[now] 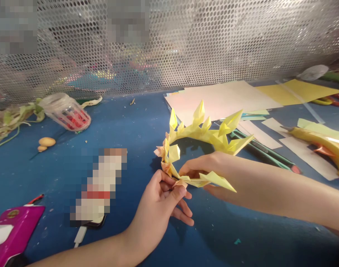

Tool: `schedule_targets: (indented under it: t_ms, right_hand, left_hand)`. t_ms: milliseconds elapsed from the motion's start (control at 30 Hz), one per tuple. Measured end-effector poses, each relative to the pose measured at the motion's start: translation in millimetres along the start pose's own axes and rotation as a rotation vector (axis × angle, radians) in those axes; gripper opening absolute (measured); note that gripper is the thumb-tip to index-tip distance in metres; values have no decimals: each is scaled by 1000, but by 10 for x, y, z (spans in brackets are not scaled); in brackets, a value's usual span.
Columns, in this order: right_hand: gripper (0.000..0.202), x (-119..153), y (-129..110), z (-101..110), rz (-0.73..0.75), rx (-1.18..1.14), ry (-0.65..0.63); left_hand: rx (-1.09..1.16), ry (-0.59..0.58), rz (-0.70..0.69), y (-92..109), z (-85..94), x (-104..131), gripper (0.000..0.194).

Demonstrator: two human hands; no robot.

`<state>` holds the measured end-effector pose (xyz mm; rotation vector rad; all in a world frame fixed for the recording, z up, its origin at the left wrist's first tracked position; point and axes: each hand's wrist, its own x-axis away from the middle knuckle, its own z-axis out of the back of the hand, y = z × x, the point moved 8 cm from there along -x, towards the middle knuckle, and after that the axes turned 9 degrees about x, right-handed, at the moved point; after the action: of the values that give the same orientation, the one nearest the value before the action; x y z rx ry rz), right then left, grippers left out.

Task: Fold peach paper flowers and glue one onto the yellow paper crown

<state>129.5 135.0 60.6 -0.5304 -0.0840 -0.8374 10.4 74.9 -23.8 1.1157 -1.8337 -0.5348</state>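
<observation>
A yellow folded-paper crown [198, 130] with upright points curves above the blue table, with small peach paper pieces along its left side. My left hand [161, 205] pinches the crown's near left edge between thumb and index finger, at a peach piece [181, 184]; its other fingers are loosely curled. My right hand [211, 168] reaches in from the right and grips the near band of the crown from inside the ring. Its fingertips are partly hidden behind the paper.
Sheets of pale paper [219, 98], a green tool [265, 150] and a yellow object [319, 142] lie right. At left are a clear jar with red bits [68, 113], a blurred-out phone [98, 189] and a magenta item [22, 226]. Perforated metal [186, 52] stands behind.
</observation>
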Motion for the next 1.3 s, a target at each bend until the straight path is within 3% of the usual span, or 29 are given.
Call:
schedule_targets:
  t_ms: [167, 367, 600, 800, 1067, 1300]
  right_hand:
    - [54, 6, 88, -68, -182, -85, -168]
    - [15, -15, 77, -85, -217, -153, -150]
    - [21, -85, -12, -54, -268, -131, -139]
    - [19, -55, -27, -60, -224, -137, -170]
    - [55, 54, 41, 31, -105, -69, -24]
    - [73, 213, 120, 211, -148, 97, 83]
  left_hand:
    - [2, -6, -1, -7, -3, -6, 55]
    - [15, -18, -19, -7, -4, -18, 52]
    - [3, -14, -10, -17, 10, -16, 55]
    - [26, -13, -8, -6, 0, -26, 59]
    - [30, -6, -18, 7, 10, -10, 59]
    - [23, 12, -36, -12, 34, -33, 53]
